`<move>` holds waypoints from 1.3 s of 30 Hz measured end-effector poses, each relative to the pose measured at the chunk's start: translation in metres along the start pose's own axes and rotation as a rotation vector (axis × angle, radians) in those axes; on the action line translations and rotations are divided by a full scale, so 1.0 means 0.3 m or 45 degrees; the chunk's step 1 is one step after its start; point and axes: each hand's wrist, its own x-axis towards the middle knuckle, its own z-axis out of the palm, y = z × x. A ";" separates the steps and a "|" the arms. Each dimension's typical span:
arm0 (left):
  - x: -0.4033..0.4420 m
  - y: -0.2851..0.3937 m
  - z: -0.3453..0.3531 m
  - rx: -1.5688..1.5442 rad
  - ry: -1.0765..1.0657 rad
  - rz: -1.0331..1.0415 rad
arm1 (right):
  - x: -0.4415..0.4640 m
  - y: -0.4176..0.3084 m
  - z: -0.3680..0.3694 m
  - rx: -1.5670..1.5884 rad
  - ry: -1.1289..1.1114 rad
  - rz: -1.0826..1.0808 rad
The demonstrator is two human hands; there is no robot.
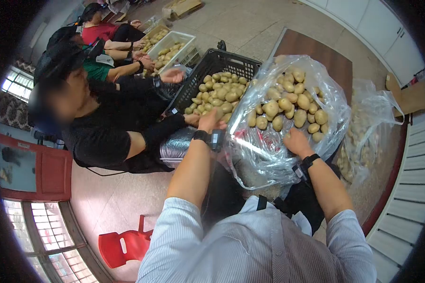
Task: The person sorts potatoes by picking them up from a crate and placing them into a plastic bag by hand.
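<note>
My left hand [210,122] is at the near edge of a black plastic crate [179,94] that holds many potatoes [218,89]. Its fingers point into the crate and are partly hidden, so their grip does not show. In front of me a large clear plastic bag [262,155] lies spread out, with a heap of potatoes [288,101] inside. My right hand [297,141] is over the bag, just below the heap. Its fingers are curled, and whatever lies at their tips is too small to make out. Both wrists carry black bands.
A person in black [99,122] sits at my left, hands by the crate. Beyond, more people sit by a white crate [186,40] of potatoes. A tied bag of potatoes [363,137] stands at right beside a brown board [311,45]. A red chair [127,245] is behind left.
</note>
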 end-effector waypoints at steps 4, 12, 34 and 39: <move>-0.010 0.010 -0.003 0.023 0.040 0.054 | 0.001 -0.009 0.011 0.103 0.074 -0.058; 0.034 -0.031 -0.007 -0.114 0.125 -0.069 | -0.003 -0.021 0.009 0.212 0.057 -0.157; -0.034 0.016 0.048 0.068 0.085 0.197 | -0.003 -0.032 0.046 0.429 -0.086 -0.135; 0.014 -0.020 0.108 0.227 -0.291 0.082 | -0.010 -0.060 0.046 0.653 -0.113 -0.328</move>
